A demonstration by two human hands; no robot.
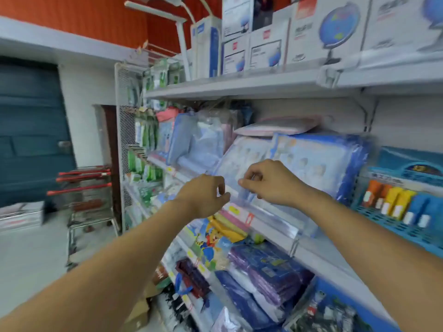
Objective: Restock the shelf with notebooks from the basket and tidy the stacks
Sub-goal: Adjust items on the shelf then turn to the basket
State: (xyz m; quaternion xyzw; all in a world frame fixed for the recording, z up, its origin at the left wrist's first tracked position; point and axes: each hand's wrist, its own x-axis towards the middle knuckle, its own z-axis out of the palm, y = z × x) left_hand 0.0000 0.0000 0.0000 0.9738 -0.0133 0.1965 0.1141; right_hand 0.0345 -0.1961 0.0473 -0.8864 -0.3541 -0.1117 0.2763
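Both hands work at the shelf (275,221) edge: left hand (203,195) loosely curled, right hand (271,182) apparently pinching a blurred packet (244,195). Wrapped notebooks (318,161) stand stocked behind; basket unseen, tidying unfinished.

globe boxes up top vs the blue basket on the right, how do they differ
The globe boxes are white cartons printed with a blue globe, standing closed on the top shelf. The blue basket is an open lattice tray one shelf lower, holding orange, yellow and blue packs. Both sit right of the hands.
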